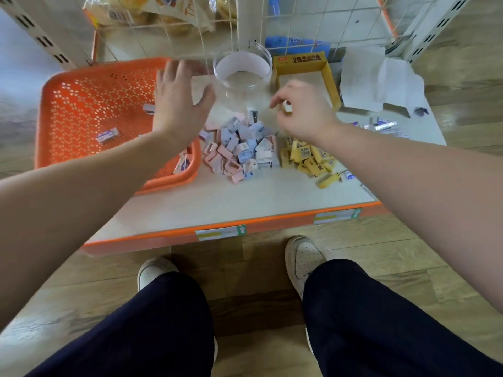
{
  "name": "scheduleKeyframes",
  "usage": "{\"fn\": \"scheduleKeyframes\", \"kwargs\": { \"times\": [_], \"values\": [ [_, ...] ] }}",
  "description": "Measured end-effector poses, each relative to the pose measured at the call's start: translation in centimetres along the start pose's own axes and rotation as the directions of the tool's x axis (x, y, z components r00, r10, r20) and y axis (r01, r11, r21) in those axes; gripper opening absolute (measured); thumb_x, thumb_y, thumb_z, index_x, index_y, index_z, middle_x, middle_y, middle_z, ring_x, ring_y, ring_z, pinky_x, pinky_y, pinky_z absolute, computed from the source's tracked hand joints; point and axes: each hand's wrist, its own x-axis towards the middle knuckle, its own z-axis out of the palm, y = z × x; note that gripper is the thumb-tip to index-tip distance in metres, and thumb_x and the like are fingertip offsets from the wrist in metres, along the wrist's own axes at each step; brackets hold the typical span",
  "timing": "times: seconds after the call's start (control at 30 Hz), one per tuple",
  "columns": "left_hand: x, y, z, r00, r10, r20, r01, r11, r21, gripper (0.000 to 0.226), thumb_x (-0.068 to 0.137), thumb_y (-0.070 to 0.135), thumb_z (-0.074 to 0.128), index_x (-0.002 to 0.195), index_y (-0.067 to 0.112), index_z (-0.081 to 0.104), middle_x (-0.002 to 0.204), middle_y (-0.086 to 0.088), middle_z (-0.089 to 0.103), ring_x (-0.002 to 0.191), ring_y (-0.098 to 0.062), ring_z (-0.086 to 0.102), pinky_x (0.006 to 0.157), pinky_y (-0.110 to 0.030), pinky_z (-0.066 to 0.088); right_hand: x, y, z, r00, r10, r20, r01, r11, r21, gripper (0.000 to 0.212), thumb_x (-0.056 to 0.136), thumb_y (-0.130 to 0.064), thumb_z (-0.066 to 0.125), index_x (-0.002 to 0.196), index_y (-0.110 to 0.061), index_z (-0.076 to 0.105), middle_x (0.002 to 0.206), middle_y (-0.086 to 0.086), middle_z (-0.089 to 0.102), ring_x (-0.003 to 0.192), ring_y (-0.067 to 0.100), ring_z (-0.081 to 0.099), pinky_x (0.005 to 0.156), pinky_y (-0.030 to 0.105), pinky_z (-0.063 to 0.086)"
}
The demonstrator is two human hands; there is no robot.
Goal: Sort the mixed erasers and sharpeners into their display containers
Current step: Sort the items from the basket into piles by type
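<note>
left arm: bare, reaching forward from the lower left, forearm angled up toward the middle.
left hand (pixel 179 102): open, back of the hand facing up, fingers (pixel 177 70) spread and pointing away from the body, thumb stuck out to the right; holding nothing.
right arm: bare, reaching in from the lower right, forearm angled toward the middle.
right hand (pixel 304 110): curled, fingers bent inward, thumb and fingertips pinching a small pale piece.
legs: dark trousers, white shoes, feet apart.

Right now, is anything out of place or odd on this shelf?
Yes. A few wrapped erasers lie loose in the orange basket, apart from the sorted heaps, while the clear jar and yellow box look empty.
</note>
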Motion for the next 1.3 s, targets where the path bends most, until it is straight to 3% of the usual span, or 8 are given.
{"fn": "scheduleKeyframes", "kwargs": {
  "times": [0.13,0.3,0.53,0.8,0.9,1.03,1.17,1.3],
  "values": [
    [0.3,-5.0,-2.5,0.964,-0.248,-0.092,0.251,0.968,0.016,0.035,0.088,0.022,0.049,0.121,0.008,0.052,0.127,-0.014,0.049,0.119,-0.031,0.041,0.098,-0.035,0.03,1.3,-4.8,2.1,0.985,-0.17,-0.023,0.171,0.985,0.032,0.024,0.088,-0.013,0.051,0.107,-0.014,0.065,0.116,0.004,0.055,0.111,0.018,0.048,0.092,0.029,0.039],
    [-1.2,-10.4,-5.1,0.893,-0.45,0.006,0.448,0.888,0.102,0.04,0.09,0.028,0.05,0.127,0.013,0.048,0.131,-0.014,0.047,0.122,-0.033,0.04,0.102,-0.041,0.033,3.1,-9.7,4.8,0.954,-0.292,-0.074,0.298,0.951,0.084,0.022,0.085,-0.013,0.053,0.101,-0.011,0.066,0.107,0.007,0.058,0.104,0.021,0.052,0.087,0.022,0.035],
    [-3.8,-15.7,-7.7,0.872,-0.473,0.129,0.448,0.875,0.181,0.042,0.089,0.02,0.057,0.129,0.014,0.049,0.13,-0.014,0.051,0.12,-0.032,0.046,0.1,-0.036,0.033,4.8,-14.6,7.2,0.919,-0.391,-0.051,0.394,0.909,0.138,0.022,0.081,-0.006,0.057,0.1,-0.004,0.067,0.106,0.015,0.058,0.099,0.025,0.055,0.081,0.013,0.029],
    [-3.7,-16.4,-8.7,0.742,-0.434,0.511,0.422,0.895,0.146,0.05,0.086,0.014,0.064,0.134,0.017,0.05,0.128,-0.002,0.057,0.117,-0.02,0.053,0.099,-0.027,0.04,5.6,-17.4,10.7,0.885,-0.415,0.213,0.398,0.91,0.117,0.034,0.085,-0.012,0.061,0.119,-0.014,0.059,0.131,0.006,0.049,0.127,0.021,0.042,0.107,0.027,0.028],
    [-3.7,-16.0,-9.0,0.68,-0.38,0.627,0.166,0.913,0.373,0.067,0.082,0.023,0.071,0.141,0.018,0.041,0.135,-0.007,0.052,0.122,-0.025,0.049,0.097,-0.03,0.038,5.8,-18.2,11.7,0.866,-0.4,0.301,0.395,0.915,0.08,0.039,0.086,-0.017,0.063,0.124,-0.016,0.056,0.135,0.004,0.047,0.127,0.021,0.042,0.108,0.033,0.031],
    [-4.0,-15.8,-8.5,0.718,-0.324,0.616,-0.041,0.864,0.502,0.067,0.079,0.025,0.073,0.138,0.014,0.044,0.131,-0.014,0.051,0.119,-0.03,0.047,0.094,-0.033,0.037,5.8,-18.6,13.0,0.851,-0.38,0.364,0.389,0.92,0.052,0.044,0.086,-0.022,0.064,0.128,-0.018,0.053,0.138,0.002,0.043,0.125,0.022,0.043,0.105,0.036,0.035],
    [-4.2,-16.3,-8.3,0.772,-0.285,0.568,-0.021,0.882,0.471,0.054,0.079,0.029,0.072,0.125,0.008,0.055,0.117,-0.014,0.06,0.108,-0.031,0.054,0.087,-0.033,0.041,6.0,-18.2,13.3,0.853,-0.36,0.379,0.375,0.926,0.035,0.044,0.087,-0.024,0.063,0.129,-0.017,0.053,0.139,0.003,0.044,0.125,0.022,0.043,0.104,0.034,0.036],
    [-4.2,-16.3,-9.6,0.938,-0.153,0.309,0.07,0.962,0.264,0.052,0.084,0.026,0.066,0.131,0.01,0.051,0.125,-0.014,0.051,0.114,-0.028,0.049,0.094,-0.034,0.039,6.5,-18.0,12.9,0.857,-0.317,0.406,0.337,0.941,0.022,0.038,0.086,-0.023,0.063,0.123,-0.016,0.058,0.127,0.004,0.058,0.117,0.023,0.051,0.1,0.035,0.04]
  ]
}}
